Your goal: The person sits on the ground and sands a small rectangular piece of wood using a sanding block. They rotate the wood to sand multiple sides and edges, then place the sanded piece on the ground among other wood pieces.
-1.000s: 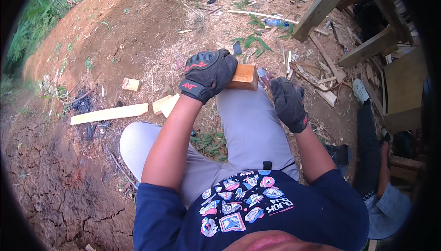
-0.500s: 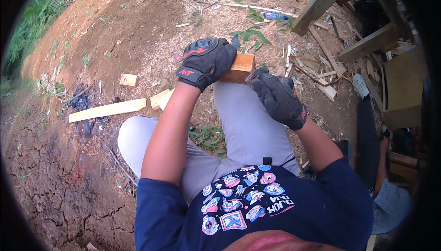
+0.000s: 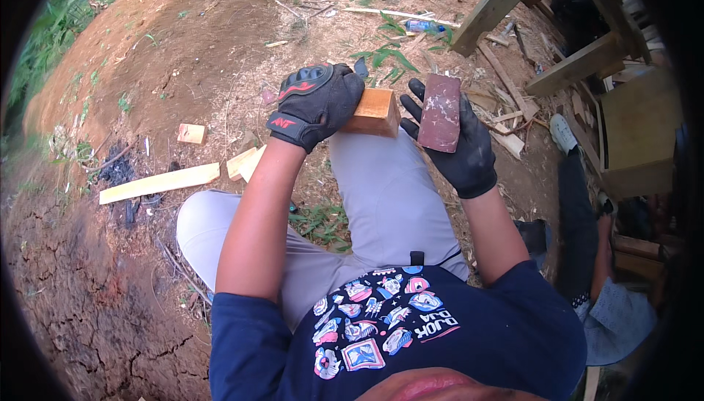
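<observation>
My left hand (image 3: 319, 104), in a black glove with red trim, is closed around a varnished orange-brown wooden block (image 3: 377, 113). The block rests at my raised right knee, its free end pointing right. Just right of it my gloved right hand (image 3: 471, 162) is turned palm up, holding a worn reddish-brown piece of sandpaper (image 3: 441, 113). Pale scuffs mark the sandpaper's face. Some fingers show behind its left edge, and a gap separates it from the block.
Pale planks (image 3: 161, 183) and a small wood offcut (image 3: 192, 134) lie on the dirt at left. A plastic bottle (image 3: 424, 26) lies farther off among wood scraps. Timber framing (image 3: 506, 5) stands at right, and another person's leg (image 3: 576, 217) is below it.
My right hand has drawn away from the block and rolled palm up, bringing the sandpaper's face into view. My left hand keeps its grip on the block. The whole view has shifted slightly.
</observation>
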